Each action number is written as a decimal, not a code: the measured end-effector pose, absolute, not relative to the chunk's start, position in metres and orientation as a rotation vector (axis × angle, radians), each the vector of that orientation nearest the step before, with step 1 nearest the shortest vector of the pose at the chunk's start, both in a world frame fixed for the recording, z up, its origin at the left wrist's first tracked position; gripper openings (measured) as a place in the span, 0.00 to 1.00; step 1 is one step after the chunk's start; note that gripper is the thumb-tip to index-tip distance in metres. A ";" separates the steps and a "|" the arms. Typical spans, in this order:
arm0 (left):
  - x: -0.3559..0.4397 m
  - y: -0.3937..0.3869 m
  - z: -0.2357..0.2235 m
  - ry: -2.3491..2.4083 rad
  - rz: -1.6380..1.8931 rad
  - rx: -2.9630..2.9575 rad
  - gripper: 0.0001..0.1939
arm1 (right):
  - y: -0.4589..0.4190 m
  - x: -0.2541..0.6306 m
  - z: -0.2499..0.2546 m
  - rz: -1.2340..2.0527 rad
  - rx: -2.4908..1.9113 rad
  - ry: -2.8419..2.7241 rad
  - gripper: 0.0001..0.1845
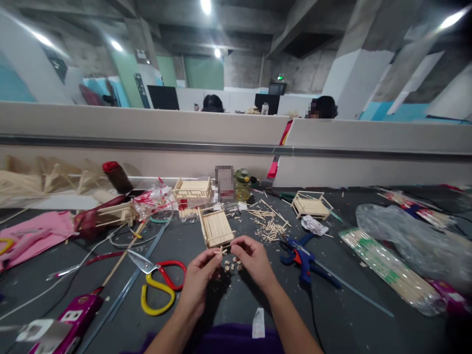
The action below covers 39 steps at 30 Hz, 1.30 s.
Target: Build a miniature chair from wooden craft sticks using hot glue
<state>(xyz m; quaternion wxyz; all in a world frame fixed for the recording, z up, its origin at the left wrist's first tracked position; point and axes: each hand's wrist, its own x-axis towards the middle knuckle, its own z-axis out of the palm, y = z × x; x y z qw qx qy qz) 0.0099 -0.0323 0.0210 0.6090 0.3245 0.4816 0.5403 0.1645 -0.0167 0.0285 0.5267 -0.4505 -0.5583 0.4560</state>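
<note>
In the head view my left hand (201,275) pinches a short wooden stick piece (222,251) between thumb and fingertips. My right hand (254,258) is closed in a pinch close beside it; whatever its fingertips hold is too small to make out. Just beyond both hands lies a small frame made of wooden sticks (217,226), with a slatted panel. Below the fingers, several tiny wooden bits (229,266) are scattered on the dark table. Farther off is a pile of short cut sticks (271,228).
Scissors (158,282) with red and yellow handles lie left. On the right are a blue glue gun (304,260) and a bag of sticks (391,270). More stick models (311,205) stand behind. A purple power strip (73,319) sits front left; a partition (147,123) closes the back.
</note>
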 end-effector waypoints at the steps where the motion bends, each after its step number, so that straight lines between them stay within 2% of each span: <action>1: 0.011 -0.034 0.017 1.128 1.269 0.728 0.19 | -0.017 0.165 0.025 1.069 -1.109 -1.370 0.09; 8: 0.014 -0.034 0.002 1.130 1.328 0.781 0.13 | -0.015 0.152 0.010 1.040 -1.197 -1.468 0.03; 16: -0.001 -0.029 -0.004 1.218 1.405 0.724 0.16 | 0.001 0.142 -0.004 0.484 -1.299 -1.639 0.07; 29: -0.008 -0.025 -0.011 1.212 1.402 0.637 0.16 | 0.015 0.139 -0.022 0.358 -1.202 -1.677 0.09; 39: -0.008 -0.025 -0.012 1.214 1.379 0.634 0.16 | 0.016 0.138 -0.025 0.383 -1.200 -1.674 0.09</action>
